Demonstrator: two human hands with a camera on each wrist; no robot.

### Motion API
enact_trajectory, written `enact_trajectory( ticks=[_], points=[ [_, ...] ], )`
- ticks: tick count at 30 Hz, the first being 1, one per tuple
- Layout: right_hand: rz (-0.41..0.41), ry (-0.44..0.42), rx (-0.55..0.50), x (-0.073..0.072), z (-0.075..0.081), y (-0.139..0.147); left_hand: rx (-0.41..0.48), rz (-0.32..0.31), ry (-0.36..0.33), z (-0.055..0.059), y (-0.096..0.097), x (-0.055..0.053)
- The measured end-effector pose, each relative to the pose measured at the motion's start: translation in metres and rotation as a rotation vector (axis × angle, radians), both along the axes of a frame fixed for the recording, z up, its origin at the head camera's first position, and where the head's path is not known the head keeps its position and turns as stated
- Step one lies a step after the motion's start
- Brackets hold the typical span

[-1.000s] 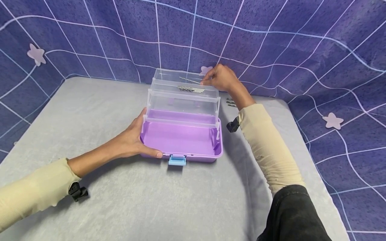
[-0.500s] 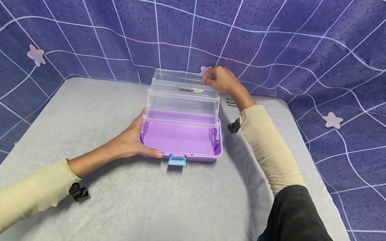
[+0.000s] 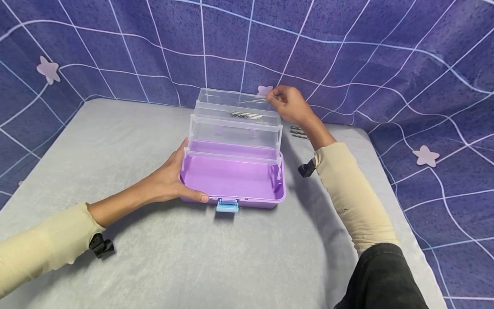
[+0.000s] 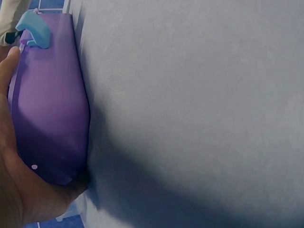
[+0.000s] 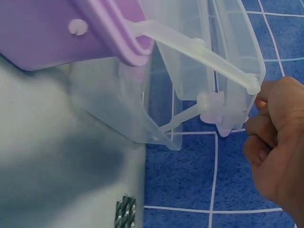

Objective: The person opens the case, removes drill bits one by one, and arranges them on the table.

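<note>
In the head view, a purple toolbox (image 3: 231,178) stands unfolded, its clear plastic trays (image 3: 235,133) stepped up behind the base. My left hand (image 3: 170,178) grips the box's left end, thumb along the front rim near the light blue latch (image 3: 227,206); the left wrist view shows the same hold at the corner. Above the rearmost tray, my right hand (image 3: 290,103) pinches a thin drill bit (image 3: 251,101) that points left. Several silvery drill bits (image 3: 245,115) lie side by side in a clear tray. The right wrist view does not show the pinched bit.
Short, thick drill bits (image 3: 299,132) lie on the grey cloth-covered table (image 3: 251,257), right of the box and near my right forearm. A purple-blue cloth backdrop (image 3: 154,51) with grid lines and stars rises close behind the trays.
My right hand first draws back slightly, then shifts right and a little nearer, with the thin drill bit moving right too. My left hand and the toolbox stay put.
</note>
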State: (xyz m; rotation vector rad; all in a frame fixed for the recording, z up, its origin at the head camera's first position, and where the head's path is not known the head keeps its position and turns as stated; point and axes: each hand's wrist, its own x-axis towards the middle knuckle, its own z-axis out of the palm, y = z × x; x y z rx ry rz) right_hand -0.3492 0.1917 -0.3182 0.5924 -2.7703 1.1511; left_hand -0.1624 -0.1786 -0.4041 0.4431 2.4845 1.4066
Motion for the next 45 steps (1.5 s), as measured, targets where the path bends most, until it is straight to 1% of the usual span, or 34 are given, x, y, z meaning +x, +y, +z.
enact_trajectory(
  ticks=[4,8,18,23,26,32,41,45],
  points=[
    [-0.025,-0.006,-0.099,0.001,-0.007,0.003,-0.023,0.007,-0.004,0.0,0.0,0.001],
    [-0.05,-0.004,-0.179,0.002,-0.012,0.006,-0.005,0.0,0.001,-0.001,0.0,0.0],
    [-0.065,-0.026,-0.316,0.008,-0.009,0.012,-0.016,0.002,-0.001,-0.001,-0.001,-0.002],
    [-0.082,-0.033,-0.34,0.012,-0.008,0.015,-0.027,0.002,-0.001,-0.001,-0.001,-0.001],
    [-0.093,-0.04,-0.36,0.014,-0.008,0.017,-0.016,0.009,-0.003,-0.001,-0.001,-0.002],
    [-0.113,-0.036,-0.38,0.017,-0.013,0.024,0.0,0.019,-0.005,-0.002,0.0,-0.002],
    [-0.121,-0.044,-0.41,0.027,-0.017,0.04,-0.009,0.003,-0.007,-0.001,0.0,0.0],
    [-0.128,-0.041,-0.398,0.031,-0.019,0.046,-0.017,0.01,-0.01,-0.001,-0.001,0.0]
  ],
)
